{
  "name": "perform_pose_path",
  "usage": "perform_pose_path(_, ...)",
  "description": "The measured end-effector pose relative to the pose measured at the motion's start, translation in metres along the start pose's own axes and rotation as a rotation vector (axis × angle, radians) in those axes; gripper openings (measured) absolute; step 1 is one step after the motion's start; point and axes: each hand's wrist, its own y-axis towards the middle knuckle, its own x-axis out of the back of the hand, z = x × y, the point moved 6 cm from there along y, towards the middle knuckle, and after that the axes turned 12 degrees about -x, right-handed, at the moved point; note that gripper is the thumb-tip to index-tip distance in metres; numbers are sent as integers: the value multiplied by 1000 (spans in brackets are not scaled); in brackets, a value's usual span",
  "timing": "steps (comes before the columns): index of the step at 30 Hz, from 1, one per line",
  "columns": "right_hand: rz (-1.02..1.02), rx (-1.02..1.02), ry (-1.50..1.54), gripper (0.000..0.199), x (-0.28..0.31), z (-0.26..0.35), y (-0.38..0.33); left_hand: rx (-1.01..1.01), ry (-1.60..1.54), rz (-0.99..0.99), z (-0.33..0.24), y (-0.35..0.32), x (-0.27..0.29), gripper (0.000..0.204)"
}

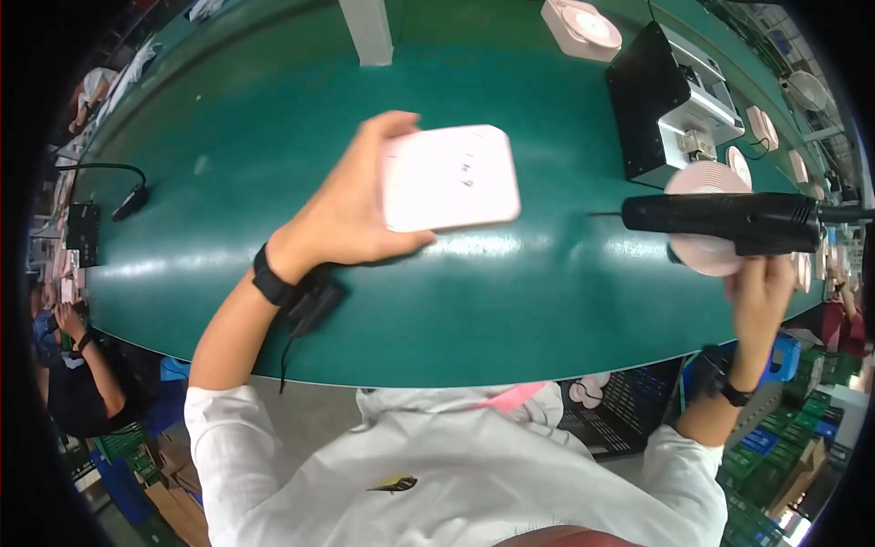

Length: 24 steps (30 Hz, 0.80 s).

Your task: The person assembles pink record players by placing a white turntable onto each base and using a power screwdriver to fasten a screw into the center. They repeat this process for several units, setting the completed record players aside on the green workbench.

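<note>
My left hand (351,205) holds a pale pink square device (448,177) with rounded corners, lifted flat above the green belt (474,310). At the right, my right hand (758,296) grips a black electric screwdriver (720,219) held level, its thin bit pointing left toward the pink device with a gap between them. Behind the screwdriver lies a round pink and white part (706,214), partly hidden by the tool. Both wrists wear dark bands.
A black box-shaped machine (670,96) stands at the back right, with another pink square unit (581,27) behind it. Several pink round parts (764,128) line the right edge. A black cable (128,196) lies at the left. Another person (77,365) sits at the lower left. Green crates (775,456) stand at the lower right.
</note>
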Motion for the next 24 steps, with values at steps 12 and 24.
perform_pose_path(12, 336, 421, 847, 32, 25, 13, -106, -110, -221, -13, -28, -4, -50, 114)
perform_pose_path(24, 269, -239, 221, 38, -132, 52, -94, -172, -194, 0, -32, -10, -51, 107)
